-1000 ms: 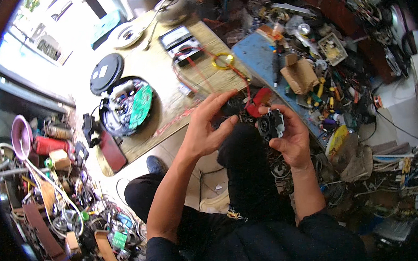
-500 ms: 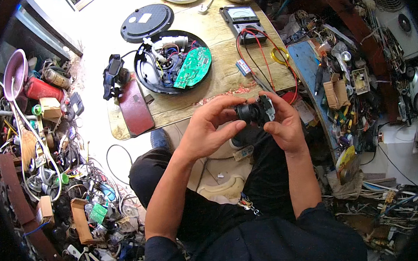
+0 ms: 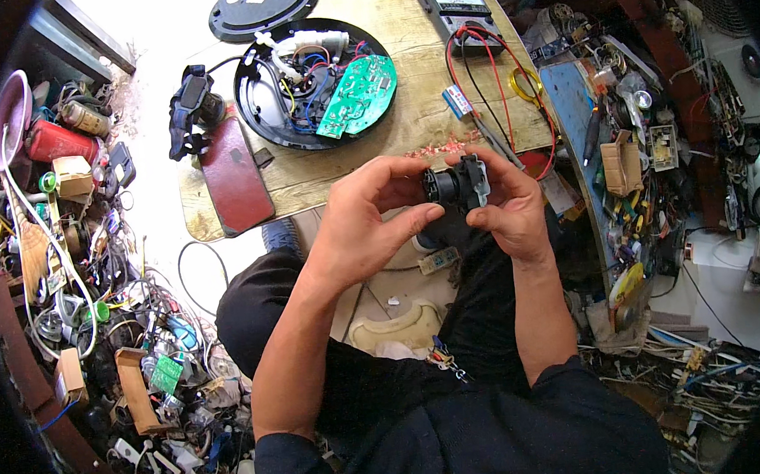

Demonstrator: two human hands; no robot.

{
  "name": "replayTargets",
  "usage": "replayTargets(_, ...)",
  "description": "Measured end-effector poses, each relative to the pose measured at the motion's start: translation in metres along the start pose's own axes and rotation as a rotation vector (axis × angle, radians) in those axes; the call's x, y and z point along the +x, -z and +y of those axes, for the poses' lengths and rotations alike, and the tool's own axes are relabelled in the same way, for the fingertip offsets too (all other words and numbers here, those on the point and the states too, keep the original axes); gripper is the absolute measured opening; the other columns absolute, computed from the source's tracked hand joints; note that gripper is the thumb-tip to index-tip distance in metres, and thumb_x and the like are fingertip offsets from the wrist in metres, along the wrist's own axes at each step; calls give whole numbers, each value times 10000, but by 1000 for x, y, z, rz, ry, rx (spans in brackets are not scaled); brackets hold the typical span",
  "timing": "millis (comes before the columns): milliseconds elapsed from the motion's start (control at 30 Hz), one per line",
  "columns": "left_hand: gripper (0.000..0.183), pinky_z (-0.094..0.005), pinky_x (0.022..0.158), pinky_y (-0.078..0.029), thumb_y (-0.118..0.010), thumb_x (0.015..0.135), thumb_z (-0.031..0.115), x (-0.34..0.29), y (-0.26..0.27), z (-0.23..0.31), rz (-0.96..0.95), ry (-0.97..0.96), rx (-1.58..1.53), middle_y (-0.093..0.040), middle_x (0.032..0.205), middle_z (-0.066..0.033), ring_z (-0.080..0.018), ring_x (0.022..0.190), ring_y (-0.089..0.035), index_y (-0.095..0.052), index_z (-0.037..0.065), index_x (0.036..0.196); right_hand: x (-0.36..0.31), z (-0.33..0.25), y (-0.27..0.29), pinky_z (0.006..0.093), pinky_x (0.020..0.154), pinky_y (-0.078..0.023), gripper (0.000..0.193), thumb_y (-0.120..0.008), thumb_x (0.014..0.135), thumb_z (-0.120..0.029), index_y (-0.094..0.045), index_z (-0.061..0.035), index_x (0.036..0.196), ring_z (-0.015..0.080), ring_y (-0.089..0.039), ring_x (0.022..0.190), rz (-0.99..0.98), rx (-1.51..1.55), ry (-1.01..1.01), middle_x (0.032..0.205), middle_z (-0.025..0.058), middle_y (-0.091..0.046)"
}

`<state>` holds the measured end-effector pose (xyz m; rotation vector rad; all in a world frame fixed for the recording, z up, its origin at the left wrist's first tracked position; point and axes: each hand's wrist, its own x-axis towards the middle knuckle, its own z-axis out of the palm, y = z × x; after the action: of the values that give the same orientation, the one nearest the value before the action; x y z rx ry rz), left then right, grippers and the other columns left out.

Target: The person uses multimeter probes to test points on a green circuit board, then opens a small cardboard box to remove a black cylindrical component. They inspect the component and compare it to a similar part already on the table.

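Between both hands, over my lap at the table's near edge, is a small black part (image 3: 449, 187) with a round, ribbed end and a pale bracket-like piece on the other side. My left hand (image 3: 363, 222) grips the round end, thumb below and fingers above. Around the pale-edged side close the fingers and thumb of my right hand (image 3: 516, 212). Beyond them on the table, an opened round black appliance (image 3: 252, 114) lies with its wires, white parts and green circuit board (image 3: 363, 97) exposed. To its left sits a similar black assembly (image 3: 190, 111), joined by a cable.
A dark red flat case (image 3: 237, 183) lies on the wooden table (image 3: 425, 66). Behind are a black round cover (image 3: 262, 6) and an analog multimeter (image 3: 459, 13) with red and black leads (image 3: 503, 109). Heaps of cables and scrap (image 3: 154, 341) flank both sides.
The view has shifted, so the table and its things sit higher in the picture. Both hands keep hold of the black part, which is turned slightly.
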<state>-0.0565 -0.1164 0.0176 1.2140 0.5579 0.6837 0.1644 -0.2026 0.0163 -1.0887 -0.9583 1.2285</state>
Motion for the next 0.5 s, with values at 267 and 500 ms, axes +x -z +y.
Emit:
replayTargets(267, 445, -291, 952, -579, -819, 828, -75, 4, -2, 1, 39, -63, 90, -678, 1116, -53, -160, 1087, -695, -676, -27, 1247, 2, 5, 11, 394, 1126, -480, 845, -835, 701, 153, -540, 20, 1481, 239, -618, 1304, -87, 0, 69, 1435, 161, -631)
replayTargets(500, 447, -291, 879, -590, -859, 782, -49, 6, -5, 5, 39, -94, 241, -681, 1050, -68, -160, 1004, -707, -723, -21, 1206, -2, 9, 18, 407, 1121, -493, 846, -843, 690, 162, -554, 15, 1471, 252, -629, 1289, -93, 23, 61, 1433, 181, -629)
